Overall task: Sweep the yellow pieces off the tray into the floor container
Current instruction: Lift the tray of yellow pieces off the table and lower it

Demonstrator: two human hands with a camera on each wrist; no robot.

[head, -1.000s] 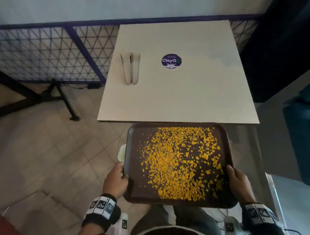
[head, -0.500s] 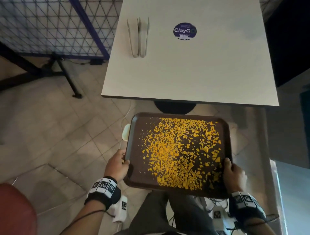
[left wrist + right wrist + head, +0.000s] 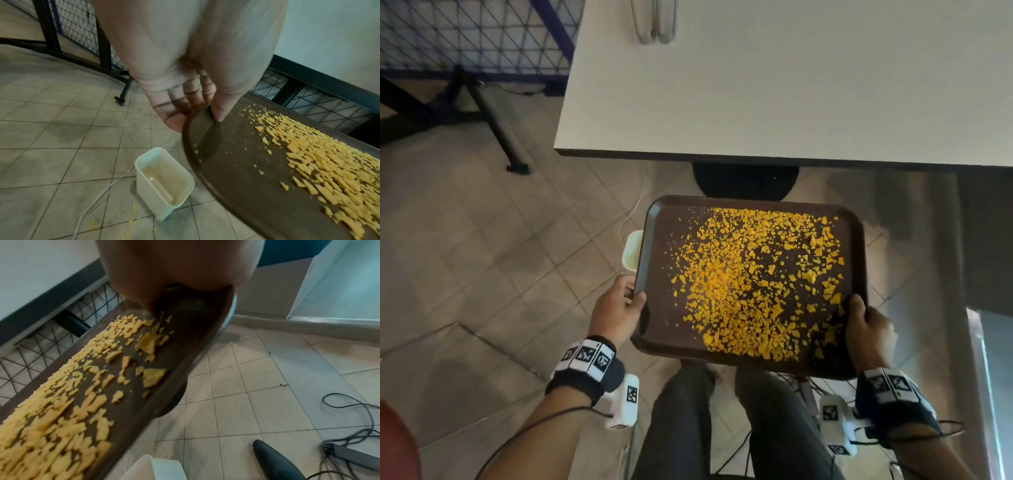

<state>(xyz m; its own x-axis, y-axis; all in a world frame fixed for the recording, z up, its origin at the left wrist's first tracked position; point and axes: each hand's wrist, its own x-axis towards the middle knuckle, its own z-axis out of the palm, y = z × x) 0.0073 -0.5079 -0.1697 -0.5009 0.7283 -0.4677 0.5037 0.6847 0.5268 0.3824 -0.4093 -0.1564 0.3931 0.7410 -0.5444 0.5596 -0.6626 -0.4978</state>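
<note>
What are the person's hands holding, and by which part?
Both hold the brown tray: left hand grips its left rim, right hand its right rim.

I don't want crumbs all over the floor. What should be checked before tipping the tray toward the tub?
1. Left hand grips the tray edge: ok.
2. Right hand grip on the other edge: ok.
3. Yellow pieces all on the tray: ok.
4. White container upright and open: ok.
5. Tray's left edge over the container: ok, partly overlapping.
6. Floor around it clean: not ok, yellow crumbs lie beside it.
</note>
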